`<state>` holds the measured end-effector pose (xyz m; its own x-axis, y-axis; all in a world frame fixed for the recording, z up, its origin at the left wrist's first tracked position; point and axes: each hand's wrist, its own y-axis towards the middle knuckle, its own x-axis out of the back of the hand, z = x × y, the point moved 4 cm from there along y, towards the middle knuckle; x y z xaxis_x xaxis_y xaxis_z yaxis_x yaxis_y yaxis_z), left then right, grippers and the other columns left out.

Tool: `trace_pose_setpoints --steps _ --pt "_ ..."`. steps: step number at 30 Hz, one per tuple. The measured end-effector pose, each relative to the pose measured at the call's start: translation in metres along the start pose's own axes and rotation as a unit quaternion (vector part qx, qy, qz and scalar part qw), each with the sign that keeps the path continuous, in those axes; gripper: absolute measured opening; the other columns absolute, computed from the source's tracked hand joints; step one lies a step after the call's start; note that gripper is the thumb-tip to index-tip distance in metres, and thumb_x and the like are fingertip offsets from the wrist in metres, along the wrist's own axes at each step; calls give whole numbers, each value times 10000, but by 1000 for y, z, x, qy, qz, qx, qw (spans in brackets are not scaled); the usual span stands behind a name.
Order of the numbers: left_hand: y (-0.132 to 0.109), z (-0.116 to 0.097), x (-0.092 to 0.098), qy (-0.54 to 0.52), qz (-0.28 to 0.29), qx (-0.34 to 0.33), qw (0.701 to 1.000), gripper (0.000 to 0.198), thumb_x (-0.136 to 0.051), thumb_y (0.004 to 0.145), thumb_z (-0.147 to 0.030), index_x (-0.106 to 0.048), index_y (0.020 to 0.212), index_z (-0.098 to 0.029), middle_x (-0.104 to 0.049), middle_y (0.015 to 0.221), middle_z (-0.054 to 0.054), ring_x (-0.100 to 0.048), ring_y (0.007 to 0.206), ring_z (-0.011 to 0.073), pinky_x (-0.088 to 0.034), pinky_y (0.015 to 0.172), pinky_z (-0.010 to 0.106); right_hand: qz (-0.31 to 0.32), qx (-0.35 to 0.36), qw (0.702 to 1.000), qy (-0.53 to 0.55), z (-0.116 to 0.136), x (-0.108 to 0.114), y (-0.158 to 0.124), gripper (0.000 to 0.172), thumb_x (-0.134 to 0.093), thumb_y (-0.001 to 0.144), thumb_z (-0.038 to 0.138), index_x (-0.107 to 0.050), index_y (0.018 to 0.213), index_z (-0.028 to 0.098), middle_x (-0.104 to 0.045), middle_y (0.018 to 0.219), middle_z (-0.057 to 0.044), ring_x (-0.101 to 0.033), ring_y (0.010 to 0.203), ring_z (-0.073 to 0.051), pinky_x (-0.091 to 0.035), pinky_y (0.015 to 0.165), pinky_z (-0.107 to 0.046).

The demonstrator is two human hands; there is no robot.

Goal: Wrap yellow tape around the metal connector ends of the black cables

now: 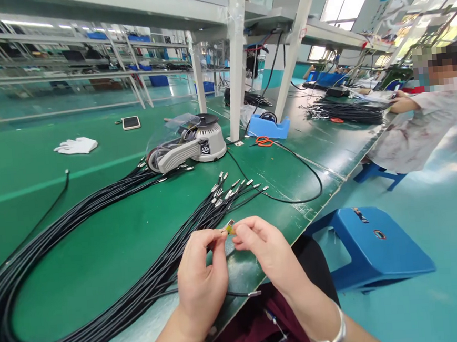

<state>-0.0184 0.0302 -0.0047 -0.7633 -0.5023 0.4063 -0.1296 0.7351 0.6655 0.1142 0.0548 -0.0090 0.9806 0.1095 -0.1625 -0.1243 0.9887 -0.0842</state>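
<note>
My left hand (202, 270) is closed in a pinch just behind a metal cable connector (230, 223). A small piece of yellow tape (229, 229) sits at the connector, and my right hand (262, 242) pinches at it with thumb and forefinger. The fingertips of both hands nearly meet. Beside my left hand runs a thick bundle of black cables (157, 274), bent in a large loop, with silver connectors (228, 192) at its end. Below my hands another connector (254, 294) on a black cable lies near the table edge.
A grey tape dispenser (208, 141) stands behind the cables. Orange scissors (264, 141) lie by a blue holder (268, 127). A white glove (77, 146) and a phone (131, 123) lie at left. A blue stool (380, 243) stands at right; a co-worker (403, 136) sits beyond.
</note>
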Motion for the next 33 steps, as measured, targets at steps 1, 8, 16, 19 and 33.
trace_pose_setpoints --steps 1,8,16,19,33 --pt "-1 1 -1 8 2 1 1000 139 -578 818 -94 -574 888 -214 -629 794 -21 -593 705 92 -487 666 220 8 -8 1000 1 0 -3 2 322 -674 746 459 -641 838 152 -668 818 -33 -623 780 -162 -513 768 -313" --pt "1 2 -1 -6 2 74 997 61 -603 813 -167 -593 852 -214 -654 762 -25 -619 670 102 -506 632 220 -13 -23 999 37 -8 -6 2 217 -679 747 361 -644 754 146 -661 710 -18 -640 715 -158 -521 738 -304" --pt "4 0 -1 -22 17 67 997 98 -585 816 -138 -627 825 -226 -671 761 -33 -632 667 97 -514 633 212 -38 17 998 53 -8 -6 -2 203 -691 726 354 -638 723 158 -675 908 -67 -652 790 -177 -548 756 -323" --pt "5 -5 0 -11 23 -3 1000 167 -549 826 -87 -637 851 -227 -668 811 -13 -632 716 99 -513 665 222 -42 11 998 46 -5 -7 -1 198 -693 717 345 -638 695 156 -672 865 -60 -642 768 -176 -551 751 -337" --pt "3 -7 1 21 24 -30 999 175 -532 840 -93 -639 888 -223 -657 813 3 -622 704 103 -510 656 233 -46 -3 999 22 0 -8 1 140 -692 682 290 -651 652 159 -697 847 -58 -653 750 -175 -528 762 -325"
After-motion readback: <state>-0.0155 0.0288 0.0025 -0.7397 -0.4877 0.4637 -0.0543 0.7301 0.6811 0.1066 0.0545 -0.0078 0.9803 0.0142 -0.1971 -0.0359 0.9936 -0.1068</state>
